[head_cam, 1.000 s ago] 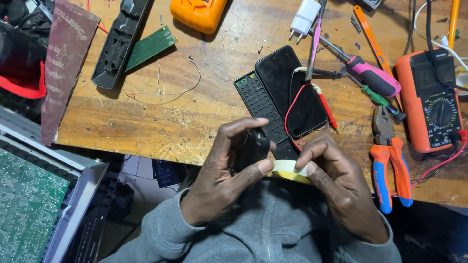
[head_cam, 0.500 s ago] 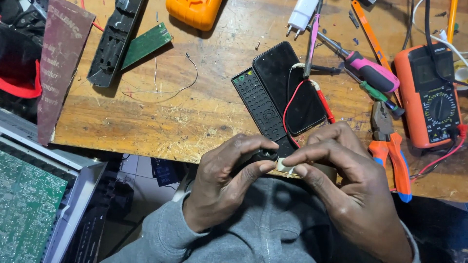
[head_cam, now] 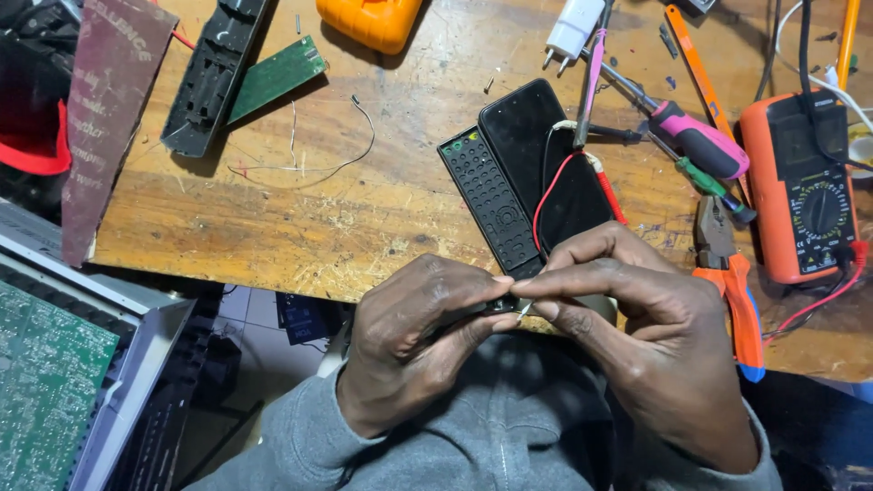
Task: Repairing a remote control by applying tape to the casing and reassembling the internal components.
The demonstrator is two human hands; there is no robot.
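Both hands pinch one small dark part.
Left hand [head_cam: 414, 341] and right hand [head_cam: 646, 350] meet fingertip to fingertip, below the black remote [head_cam: 491, 205].

- Bench [head_cam: 300, 218]: raw chipboard, rough and flaky, matt, scuffed pale in patches.
- Remote [head_cam: 491, 205]: matt black plastic with rubbery-looking keys.
- Phone [head_cam: 546, 155]: glossy black glass, smooth.
- Meter [head_cam: 800, 182]: orange plastic shell, slightly shiny, with a dull grey face.
- Pliers [head_cam: 727, 282]: dull grey metal head; grips in smooth orange and blue plastic.
- Screwdriver [head_cam: 696, 141]: smooth pink plastic handle with a soft sheen, thin metal shaft.
- Sandpaper [head_cam: 109, 109]: coarse maroon backing, matt.
- Board [head_cam: 273, 77]: green, flat, faintly glossy.
- Sleeve [head_cam: 509, 436]: grey knitted cloth, soft and matt.
- Left hand [head_cam: 418, 336] and right hand [head_cam: 637, 345]: pinch a small dark piece, material unclear.
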